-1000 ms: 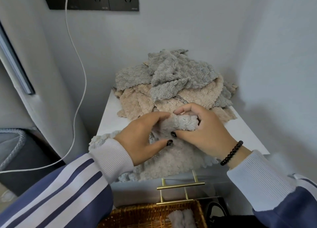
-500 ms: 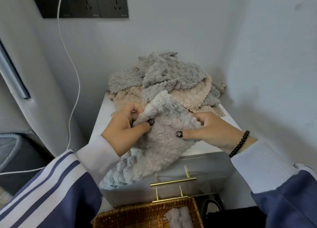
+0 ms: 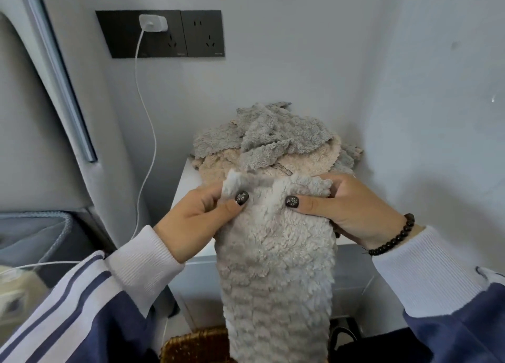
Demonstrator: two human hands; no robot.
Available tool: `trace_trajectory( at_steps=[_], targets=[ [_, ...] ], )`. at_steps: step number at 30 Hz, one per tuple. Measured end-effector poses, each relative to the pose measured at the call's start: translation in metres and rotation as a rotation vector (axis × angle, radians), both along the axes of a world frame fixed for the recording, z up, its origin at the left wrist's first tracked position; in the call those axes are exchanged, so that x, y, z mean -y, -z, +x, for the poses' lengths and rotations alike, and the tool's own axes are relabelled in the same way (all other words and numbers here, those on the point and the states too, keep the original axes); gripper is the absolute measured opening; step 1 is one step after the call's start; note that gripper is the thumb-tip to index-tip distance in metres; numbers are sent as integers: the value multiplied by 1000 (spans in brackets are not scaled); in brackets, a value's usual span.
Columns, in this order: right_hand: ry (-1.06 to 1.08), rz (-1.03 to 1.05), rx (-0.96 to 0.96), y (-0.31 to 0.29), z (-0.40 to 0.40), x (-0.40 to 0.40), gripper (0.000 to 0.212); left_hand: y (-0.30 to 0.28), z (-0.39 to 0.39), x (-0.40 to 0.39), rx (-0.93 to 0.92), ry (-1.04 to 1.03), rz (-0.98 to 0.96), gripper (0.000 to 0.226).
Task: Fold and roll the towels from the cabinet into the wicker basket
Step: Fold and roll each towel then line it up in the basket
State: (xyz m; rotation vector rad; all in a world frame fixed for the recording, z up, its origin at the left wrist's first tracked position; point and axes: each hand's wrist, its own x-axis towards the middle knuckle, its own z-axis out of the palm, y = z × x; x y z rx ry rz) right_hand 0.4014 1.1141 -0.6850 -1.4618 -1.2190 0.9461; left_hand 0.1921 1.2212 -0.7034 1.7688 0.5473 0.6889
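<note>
White cabinet (image 3: 182, 190), in the wall corner: its top bears a loose pile of towels (image 3: 273, 141), grey over beige, fluffy, scalloped edges. Held towel (image 3: 276, 267): pale grey-beige, ridged plush, folded to a long strip hanging in front of the cabinet, upper edge pinched by the left hand (image 3: 196, 220) and the right hand (image 3: 352, 212), thumbs on its near face. Wicker basket (image 3: 191, 347): below the towel's lower end, contents hidden; black wall sockets (image 3: 161, 33) with white charger (image 3: 153, 23)
</note>
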Motion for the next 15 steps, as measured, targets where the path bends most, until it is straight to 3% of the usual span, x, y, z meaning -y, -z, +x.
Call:
trace_trajectory(
  at_steps=[3,4,6,8,12,14,15],
  targets=[
    [-48,-57,125,-5,-7,-3,36,3,-6,-4,-198,17,191,46],
    [-47,-74,162,-5,-8,-8,30,0,-6,-8,-235,3,217,46],
    [-10,-86,238,-11,-9,-21,40,-13,-4,-20,-253,-37,202,23],
    [50,-21,293,-28,-6,-38,33,-39,2,-33,-208,-100,169,8],
    [229,219,290,-98,-5,-60,42,-118,11,-50,-38,-259,300,6],
    [250,345,288,-134,-10,-60,25,-154,8,-53,44,-258,370,8],
    [249,389,286,-145,-10,-58,39,-165,6,-52,71,-252,394,11]
  ],
)
